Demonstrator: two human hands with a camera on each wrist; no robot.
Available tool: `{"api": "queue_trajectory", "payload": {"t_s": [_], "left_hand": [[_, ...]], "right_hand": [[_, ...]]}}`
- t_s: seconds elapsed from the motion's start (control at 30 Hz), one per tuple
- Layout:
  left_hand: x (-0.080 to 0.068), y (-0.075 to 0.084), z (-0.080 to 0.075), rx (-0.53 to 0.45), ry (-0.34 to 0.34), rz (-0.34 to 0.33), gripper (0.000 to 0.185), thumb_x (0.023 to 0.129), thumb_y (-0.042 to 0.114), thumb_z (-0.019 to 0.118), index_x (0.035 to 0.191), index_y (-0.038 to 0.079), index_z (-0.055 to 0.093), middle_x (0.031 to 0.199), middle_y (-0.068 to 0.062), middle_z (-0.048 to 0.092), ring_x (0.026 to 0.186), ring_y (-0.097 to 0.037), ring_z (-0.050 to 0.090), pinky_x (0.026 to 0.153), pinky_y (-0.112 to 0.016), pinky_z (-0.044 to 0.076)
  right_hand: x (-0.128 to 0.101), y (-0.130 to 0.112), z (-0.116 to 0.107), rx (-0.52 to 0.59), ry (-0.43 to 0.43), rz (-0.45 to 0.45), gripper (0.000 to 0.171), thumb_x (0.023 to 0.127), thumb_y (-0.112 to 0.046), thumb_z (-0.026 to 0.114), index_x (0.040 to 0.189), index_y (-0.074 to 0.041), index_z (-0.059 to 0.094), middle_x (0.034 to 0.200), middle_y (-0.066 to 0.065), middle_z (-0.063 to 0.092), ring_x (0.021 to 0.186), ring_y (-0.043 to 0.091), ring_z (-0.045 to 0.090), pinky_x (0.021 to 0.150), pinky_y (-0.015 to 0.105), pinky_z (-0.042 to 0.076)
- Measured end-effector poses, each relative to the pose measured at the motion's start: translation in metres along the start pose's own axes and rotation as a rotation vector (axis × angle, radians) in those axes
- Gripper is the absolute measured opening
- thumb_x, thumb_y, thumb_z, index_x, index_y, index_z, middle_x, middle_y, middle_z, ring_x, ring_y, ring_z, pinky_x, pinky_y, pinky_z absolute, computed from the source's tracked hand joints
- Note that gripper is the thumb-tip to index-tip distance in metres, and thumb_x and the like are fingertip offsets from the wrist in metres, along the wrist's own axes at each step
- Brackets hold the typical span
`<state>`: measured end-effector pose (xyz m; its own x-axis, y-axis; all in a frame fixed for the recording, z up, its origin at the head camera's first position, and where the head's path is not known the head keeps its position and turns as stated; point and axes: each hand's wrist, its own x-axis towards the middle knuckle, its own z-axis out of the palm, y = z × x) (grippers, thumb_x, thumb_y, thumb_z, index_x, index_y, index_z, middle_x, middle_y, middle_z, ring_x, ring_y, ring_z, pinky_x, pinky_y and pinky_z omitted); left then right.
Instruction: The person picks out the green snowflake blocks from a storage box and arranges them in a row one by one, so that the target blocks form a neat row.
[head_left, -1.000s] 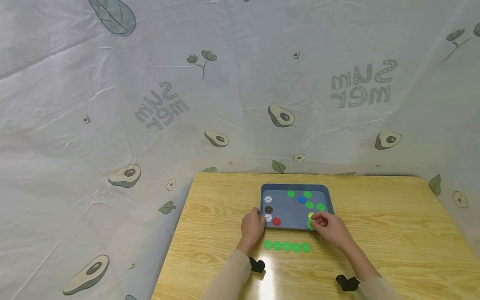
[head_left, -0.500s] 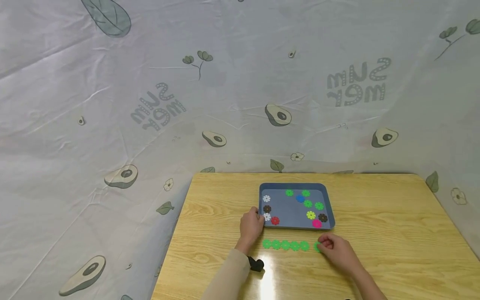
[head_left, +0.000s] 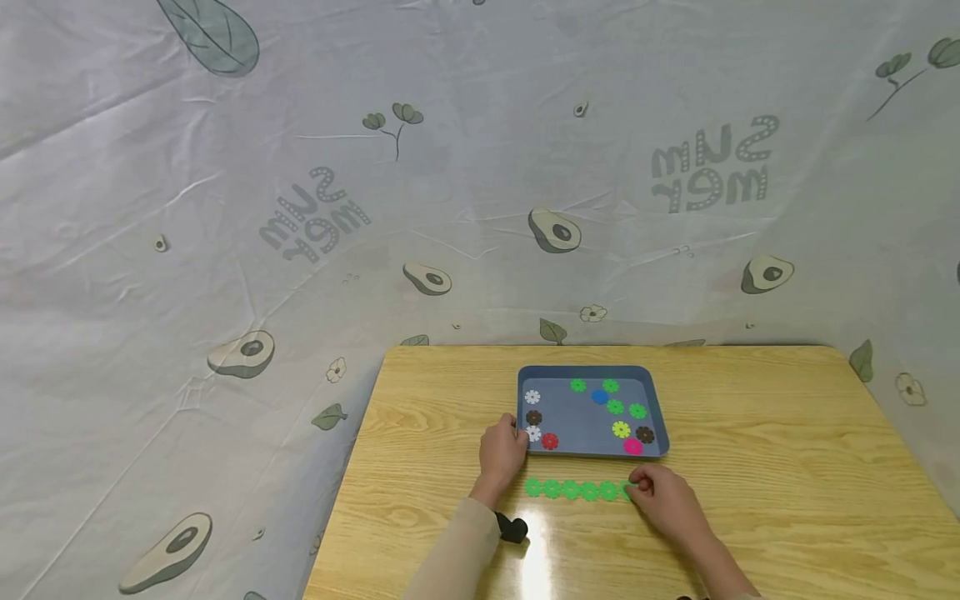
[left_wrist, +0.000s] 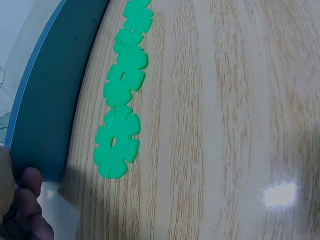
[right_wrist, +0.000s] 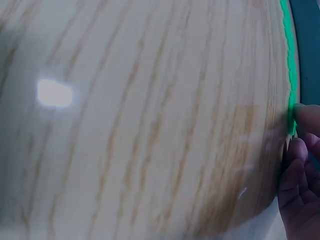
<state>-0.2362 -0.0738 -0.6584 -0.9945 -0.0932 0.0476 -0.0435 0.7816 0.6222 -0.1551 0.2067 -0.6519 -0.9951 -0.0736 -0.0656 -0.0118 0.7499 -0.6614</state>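
My left hand (head_left: 502, 452) grips the left front corner of a shallow blue-grey tray (head_left: 581, 425); in the left wrist view its curled fingers (left_wrist: 30, 202) are at the end of the tray's wall (left_wrist: 52, 90). In front of the tray lies a row of green notched plastic discs (head_left: 572, 490), laid edge to edge from left to right. At the right end of this row my right hand (head_left: 670, 502) pinches another green disc (head_left: 627, 491) between thumb and fingers, its edge close up to the neighbouring disc. The fingers cover part of that disc.
Inside the tray are more notched discs: several green, a blue one (head_left: 600, 397), a yellow one (head_left: 621, 429), a pink one (head_left: 633, 447), a red one (head_left: 551, 442), and white and brown ones. The wooden table (head_left: 765, 450) reaches a printed curtain (head_left: 675, 275) behind.
My right hand took a green disc out of the tray, brought it down to the table, then slid it left to the end of the row. My left hand stays on the tray.
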Motion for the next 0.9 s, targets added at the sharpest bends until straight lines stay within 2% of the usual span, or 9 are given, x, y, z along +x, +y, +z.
{"api": "queue_trajectory", "payload": {"t_s": [0.27, 0.47, 0.6, 0.7, 0.9], "left_hand": [[0.001, 0.0, -0.001, -0.011, 0.013, -0.005, 0.015, 0.085, 0.016, 0.059, 0.096, 0.007, 0.062, 0.056, 0.006, 0.049, 0.046, -0.011, 0.044, 0.043, -0.028, 0.035], [0.001, -0.001, 0.002, 0.005, 0.024, 0.002, 0.012, 0.083, 0.017, 0.059, 0.092, 0.01, 0.062, 0.056, 0.007, 0.049, 0.047, -0.01, 0.045, 0.043, -0.028, 0.035], [0.001, -0.002, 0.001, 0.018, 0.04, 0.008, 0.013, 0.083, 0.018, 0.059, 0.092, 0.01, 0.062, 0.057, 0.008, 0.049, 0.048, -0.01, 0.045, 0.044, -0.028, 0.035], [0.001, -0.002, 0.001, 0.014, 0.042, 0.014, 0.014, 0.083, 0.017, 0.059, 0.093, 0.009, 0.063, 0.056, 0.007, 0.048, 0.047, -0.01, 0.044, 0.043, -0.028, 0.035], [0.0, -0.001, 0.001, -0.004, 0.019, 0.0, 0.017, 0.083, 0.017, 0.059, 0.097, 0.007, 0.064, 0.056, 0.008, 0.049, 0.046, -0.009, 0.044, 0.043, -0.027, 0.035]], "right_hand": [[0.001, -0.003, -0.001, 0.019, 0.038, 0.002, 0.013, 0.086, -0.023, 0.069, 0.091, -0.012, 0.068, 0.078, -0.004, 0.057, 0.072, 0.011, 0.052, 0.066, 0.029, 0.044], [0.006, -0.018, -0.017, 0.069, 0.095, -0.035, 0.013, 0.088, -0.027, 0.068, 0.092, -0.015, 0.067, 0.078, -0.005, 0.059, 0.069, 0.011, 0.053, 0.061, 0.025, 0.044], [0.023, -0.027, -0.027, 0.083, 0.166, -0.097, 0.013, 0.088, -0.025, 0.067, 0.093, -0.013, 0.067, 0.078, -0.004, 0.06, 0.068, 0.012, 0.054, 0.06, 0.026, 0.044], [0.041, -0.028, -0.029, 0.069, 0.204, -0.106, 0.014, 0.089, -0.025, 0.066, 0.095, -0.012, 0.067, 0.08, -0.002, 0.06, 0.068, 0.013, 0.054, 0.059, 0.027, 0.045], [0.075, -0.024, -0.03, 0.059, 0.178, -0.062, 0.029, 0.092, -0.029, 0.062, 0.108, -0.005, 0.067, 0.091, 0.006, 0.061, 0.067, 0.015, 0.055, 0.058, 0.033, 0.044]]}}
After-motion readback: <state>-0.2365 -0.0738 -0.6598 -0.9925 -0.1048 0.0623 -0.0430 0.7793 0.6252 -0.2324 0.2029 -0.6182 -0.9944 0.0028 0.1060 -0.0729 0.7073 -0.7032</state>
